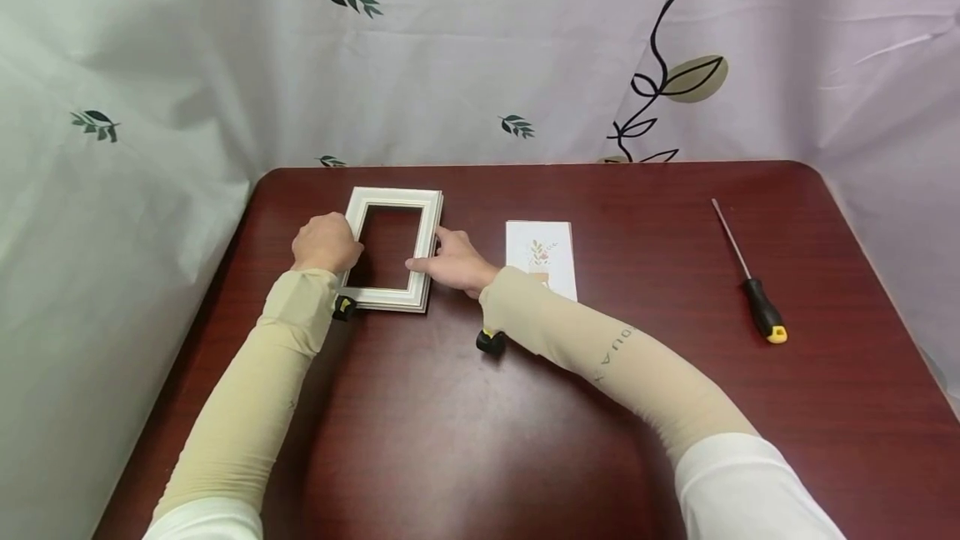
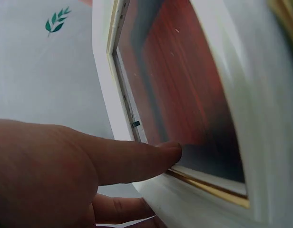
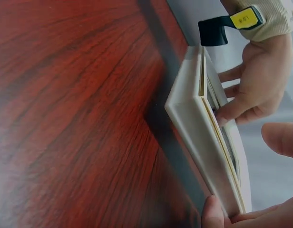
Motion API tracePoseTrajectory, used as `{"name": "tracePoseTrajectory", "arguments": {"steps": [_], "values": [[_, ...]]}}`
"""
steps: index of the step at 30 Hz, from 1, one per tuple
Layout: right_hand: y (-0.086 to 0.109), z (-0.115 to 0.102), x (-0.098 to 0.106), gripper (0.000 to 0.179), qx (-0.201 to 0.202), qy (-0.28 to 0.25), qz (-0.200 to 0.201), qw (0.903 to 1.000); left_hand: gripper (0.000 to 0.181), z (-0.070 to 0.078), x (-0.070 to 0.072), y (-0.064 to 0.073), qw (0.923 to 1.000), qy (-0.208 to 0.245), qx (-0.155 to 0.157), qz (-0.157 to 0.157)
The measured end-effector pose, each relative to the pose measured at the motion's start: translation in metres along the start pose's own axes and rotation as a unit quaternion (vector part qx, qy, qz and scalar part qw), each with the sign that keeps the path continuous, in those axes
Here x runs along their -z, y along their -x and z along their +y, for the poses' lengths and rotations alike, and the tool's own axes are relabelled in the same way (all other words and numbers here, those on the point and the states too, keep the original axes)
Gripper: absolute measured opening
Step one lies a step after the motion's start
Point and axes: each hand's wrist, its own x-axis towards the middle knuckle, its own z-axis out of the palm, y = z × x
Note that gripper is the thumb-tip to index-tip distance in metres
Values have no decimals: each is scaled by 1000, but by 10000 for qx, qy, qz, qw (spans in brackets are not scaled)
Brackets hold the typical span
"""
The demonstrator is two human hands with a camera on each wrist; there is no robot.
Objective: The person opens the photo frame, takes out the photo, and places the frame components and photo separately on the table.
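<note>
A white picture frame (image 1: 386, 298) with thin gold trim is toward the left of the table, and red-brown tabletop shows through its opening. My left hand (image 1: 327, 242) grips its left side. In the left wrist view the thumb (image 2: 137, 161) lies over the inner edge, with fingers partly hidden behind the moulding. On the opposite side my right hand (image 1: 459, 261) holds the frame's edge. Its fingers (image 3: 213, 211) touch the outer border in the right wrist view, while its thumb (image 3: 282, 138) stands raised apart from the frame. A small dark tab (image 2: 136, 124) shows along the inner rim.
Right of the frame lies a white card (image 1: 540, 244) with a printed flower design, partly covered by my right sleeve. A screwdriver (image 1: 757, 294) with a black and yellow handle rests farther right. Behind the table (image 1: 637, 198) hangs a pale leaf-patterned curtain (image 1: 450, 48).
</note>
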Motion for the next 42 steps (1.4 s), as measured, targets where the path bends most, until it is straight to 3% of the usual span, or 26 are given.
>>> {"name": "tracePoseTrajectory", "arguments": {"steps": [10,17,32,42], "values": [[-14,1,-6,84,-4,-30,-76,10000,34,-6,-5,-5,9999,-119,63,102],[-19,4,-5,83,62,-309,-157,9994,39,-7,-9,-7,9999,-134,92,-5],[-20,8,-4,85,89,28,-110,9999,36,-6,-12,-11,9999,-135,55,22],[-14,5,4,80,89,-108,-148,9998,36,-1,-10,-10,9991,-238,264,-227]]}}
